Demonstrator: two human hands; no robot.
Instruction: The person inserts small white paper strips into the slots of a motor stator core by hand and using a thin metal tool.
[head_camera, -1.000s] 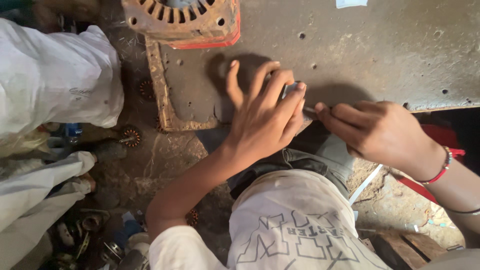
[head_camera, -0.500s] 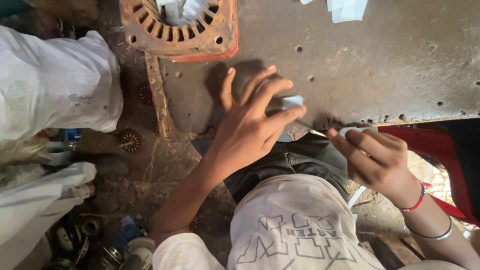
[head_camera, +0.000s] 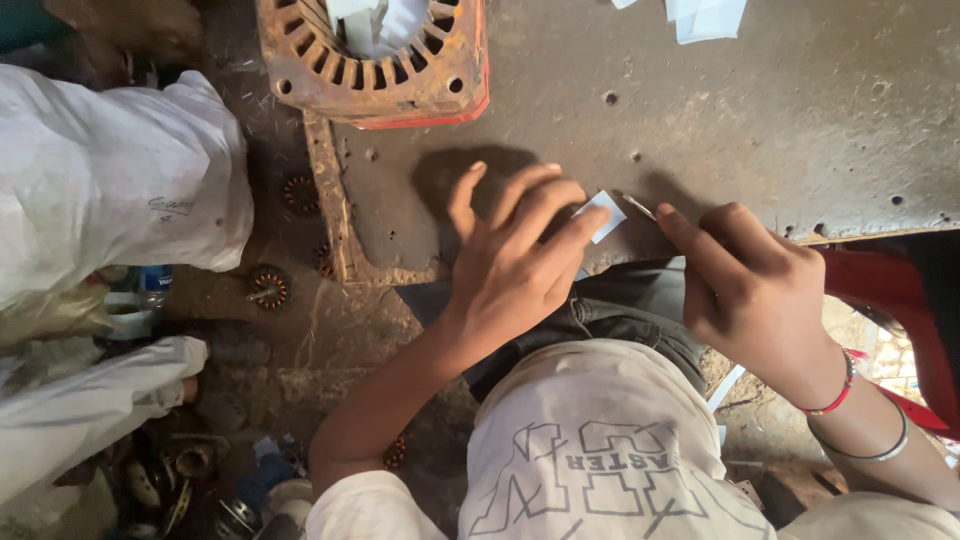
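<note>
— Where does the view sit?
— On the person's head, facing straight down over their own chest and lap, close to both hands.
— What fills the top?
— The worn grey metal bench top (head_camera: 760, 130), with the rusty round slotted motor housing (head_camera: 375, 55) at the upper edge.
— Any second view?
— Only this one.
</note>
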